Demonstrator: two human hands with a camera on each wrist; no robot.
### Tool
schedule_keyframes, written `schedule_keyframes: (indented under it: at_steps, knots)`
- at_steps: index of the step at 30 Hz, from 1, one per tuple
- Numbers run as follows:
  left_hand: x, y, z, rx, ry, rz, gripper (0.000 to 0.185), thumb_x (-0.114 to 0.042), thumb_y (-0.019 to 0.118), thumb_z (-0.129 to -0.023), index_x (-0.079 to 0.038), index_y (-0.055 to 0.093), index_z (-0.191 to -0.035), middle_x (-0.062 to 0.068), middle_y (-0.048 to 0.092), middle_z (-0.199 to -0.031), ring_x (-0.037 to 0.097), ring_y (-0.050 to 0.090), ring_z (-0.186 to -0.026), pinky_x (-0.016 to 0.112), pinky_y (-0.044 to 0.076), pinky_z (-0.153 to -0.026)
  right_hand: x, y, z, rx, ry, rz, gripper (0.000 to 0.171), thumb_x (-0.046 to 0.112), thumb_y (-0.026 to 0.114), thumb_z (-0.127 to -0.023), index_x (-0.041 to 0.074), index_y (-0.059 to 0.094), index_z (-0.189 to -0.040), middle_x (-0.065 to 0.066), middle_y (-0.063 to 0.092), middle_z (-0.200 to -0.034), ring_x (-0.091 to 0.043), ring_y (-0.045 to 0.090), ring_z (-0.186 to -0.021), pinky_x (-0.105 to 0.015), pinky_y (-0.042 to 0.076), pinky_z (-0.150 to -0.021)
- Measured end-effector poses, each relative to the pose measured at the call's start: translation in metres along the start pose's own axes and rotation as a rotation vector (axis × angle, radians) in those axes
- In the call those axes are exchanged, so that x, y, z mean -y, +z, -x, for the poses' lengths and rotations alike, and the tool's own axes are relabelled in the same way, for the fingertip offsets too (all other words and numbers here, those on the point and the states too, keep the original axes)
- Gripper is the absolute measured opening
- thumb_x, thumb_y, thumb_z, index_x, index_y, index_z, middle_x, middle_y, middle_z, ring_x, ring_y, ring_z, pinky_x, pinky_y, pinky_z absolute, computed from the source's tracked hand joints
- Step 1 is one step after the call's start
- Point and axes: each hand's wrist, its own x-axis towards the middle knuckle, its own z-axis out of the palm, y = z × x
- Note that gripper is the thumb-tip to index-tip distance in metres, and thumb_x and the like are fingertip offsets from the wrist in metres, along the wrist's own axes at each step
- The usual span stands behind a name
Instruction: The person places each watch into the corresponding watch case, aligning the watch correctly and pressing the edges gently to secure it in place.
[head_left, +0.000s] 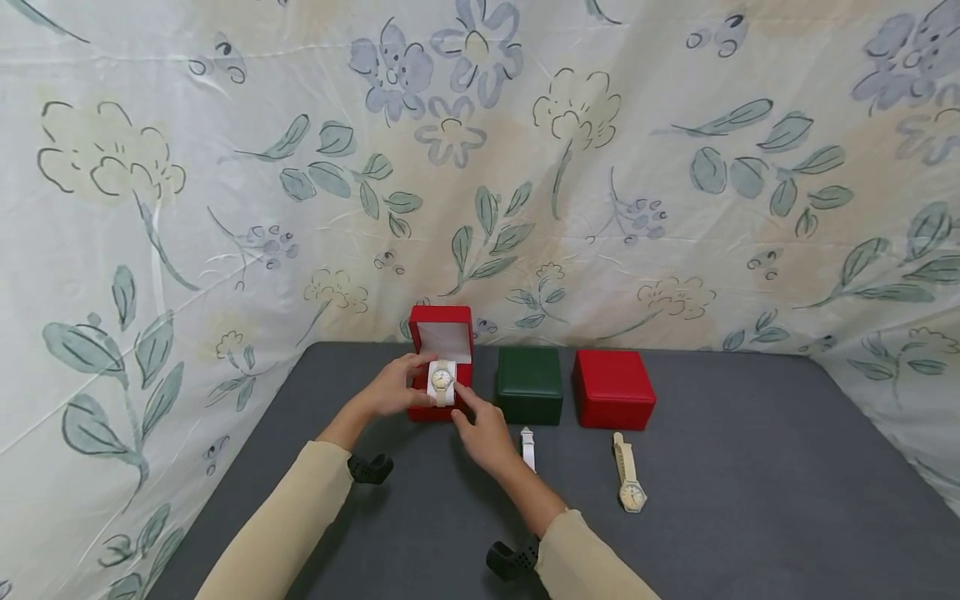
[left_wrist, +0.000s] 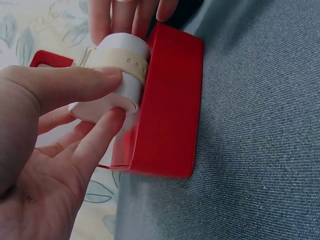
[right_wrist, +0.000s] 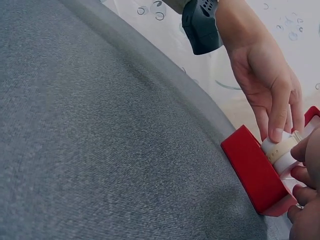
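An open red box (head_left: 441, 400) stands on the grey table with its lid up. A cream watch on a white cushion (head_left: 442, 382) sits in its mouth. My left hand (head_left: 420, 371) pinches the cushion (left_wrist: 120, 75) between thumb and forefinger at its left end. My right hand (head_left: 465, 408) holds the other end, its fingers (left_wrist: 131, 17) lying on the far side of the cushion. In the right wrist view the left hand (right_wrist: 272, 100) reaches down onto the cushion (right_wrist: 281, 152) above the red box (right_wrist: 252, 172).
A closed green box (head_left: 528, 385) and a closed red box (head_left: 613, 388) stand in a row to the right. A white watch (head_left: 528, 447), partly hidden by my right hand, and a cream watch (head_left: 628, 475) lie in front of them. Floral cloth walls the table (head_left: 750, 500).
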Motion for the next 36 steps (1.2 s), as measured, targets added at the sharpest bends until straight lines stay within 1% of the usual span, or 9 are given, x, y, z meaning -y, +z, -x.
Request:
schedule_keyframes:
  at_steps: [7, 12, 15, 19, 22, 24, 27, 31, 36]
  knots:
    - [0.002, -0.001, -0.002, -0.007, 0.000, -0.030, 0.074, -0.012, 0.075, -0.082, -0.008, 0.040, -0.147, 0.017, 0.046, -0.142, 0.038, 0.047, -0.130, 0.050, 0.048, -0.101, 0.002, 0.002, -0.004, 0.017, 0.009, 0.017, 0.048, 0.015, 0.055, -0.097, 0.013, 0.045, -0.145, -0.013, 0.045, -0.148, -0.028, 0.044, -0.137, -0.050, 0.036, -0.112]
    - [0.001, -0.003, -0.001, -0.001, 0.015, -0.033, 0.074, -0.013, 0.074, -0.082, -0.006, 0.039, -0.147, 0.018, 0.047, -0.139, 0.040, 0.047, -0.130, 0.051, 0.047, -0.101, 0.003, 0.005, -0.005, -0.014, -0.016, 0.032, 0.048, 0.013, 0.057, -0.096, 0.011, 0.048, -0.143, -0.015, 0.051, -0.143, -0.031, 0.050, -0.132, -0.051, 0.040, -0.109]
    - [0.000, -0.003, 0.000, 0.006, 0.029, -0.055, 0.074, -0.015, 0.074, -0.082, -0.003, 0.040, -0.146, 0.020, 0.047, -0.137, 0.041, 0.048, -0.128, 0.050, 0.048, -0.100, 0.001, 0.007, -0.005, -0.020, -0.022, 0.038, 0.048, 0.012, 0.057, -0.096, 0.011, 0.048, -0.142, -0.019, 0.049, -0.144, -0.032, 0.047, -0.135, -0.051, 0.038, -0.110]
    - [0.000, -0.004, -0.001, 0.011, 0.018, -0.049, 0.072, -0.014, 0.073, -0.082, -0.004, 0.039, -0.145, 0.021, 0.047, -0.141, 0.041, 0.048, -0.129, 0.052, 0.047, -0.101, 0.001, 0.009, -0.006, -0.006, -0.013, 0.036, 0.047, 0.011, 0.057, -0.096, 0.010, 0.048, -0.142, -0.023, 0.042, -0.148, -0.032, 0.039, -0.140, -0.053, 0.034, -0.112]
    - [0.004, -0.004, -0.004, 0.012, -0.004, -0.014, 0.070, -0.011, 0.073, -0.083, -0.008, 0.041, -0.144, 0.019, 0.047, -0.143, 0.039, 0.048, -0.130, 0.053, 0.046, -0.103, 0.000, 0.009, -0.008, -0.001, -0.022, 0.058, 0.048, 0.011, 0.057, -0.095, 0.009, 0.048, -0.142, -0.021, 0.043, -0.148, -0.032, 0.036, -0.142, -0.054, 0.034, -0.112]
    - [0.005, -0.003, -0.006, 0.011, -0.005, -0.018, 0.068, -0.010, 0.073, -0.082, -0.009, 0.043, -0.143, 0.018, 0.050, -0.142, 0.037, 0.050, -0.129, 0.052, 0.047, -0.102, -0.001, 0.009, -0.009, 0.003, -0.033, 0.085, 0.049, 0.011, 0.057, -0.095, 0.008, 0.048, -0.142, -0.018, 0.043, -0.149, -0.033, 0.032, -0.144, -0.054, 0.032, -0.114]
    - [0.007, -0.002, -0.007, -0.002, 0.005, -0.066, 0.065, -0.010, 0.075, -0.082, -0.010, 0.048, -0.141, 0.018, 0.052, -0.140, 0.035, 0.051, -0.125, 0.052, 0.047, -0.101, -0.003, 0.010, -0.010, 0.015, -0.041, 0.120, 0.050, 0.011, 0.058, -0.094, 0.006, 0.047, -0.142, -0.015, 0.040, -0.152, -0.035, 0.026, -0.147, -0.055, 0.030, -0.114]
    - [0.009, 0.000, -0.008, -0.031, -0.004, -0.139, 0.061, -0.013, 0.077, -0.079, -0.011, 0.055, -0.136, 0.016, 0.053, -0.138, 0.032, 0.050, -0.121, 0.052, 0.047, -0.101, -0.004, 0.011, -0.011, 0.048, -0.007, 0.158, 0.052, 0.013, 0.060, -0.094, 0.007, 0.046, -0.143, -0.016, 0.031, -0.157, -0.038, 0.019, -0.148, -0.058, 0.029, -0.114]
    - [0.010, 0.000, -0.005, -0.065, 0.001, -0.154, 0.052, -0.015, 0.074, -0.083, -0.011, 0.059, -0.132, 0.016, 0.058, -0.133, 0.032, 0.054, -0.116, 0.052, 0.049, -0.098, -0.004, 0.011, -0.010, 0.063, 0.012, 0.199, 0.055, 0.014, 0.061, -0.093, 0.008, 0.044, -0.145, -0.017, 0.023, -0.160, -0.040, 0.017, -0.148, -0.058, 0.031, -0.112]
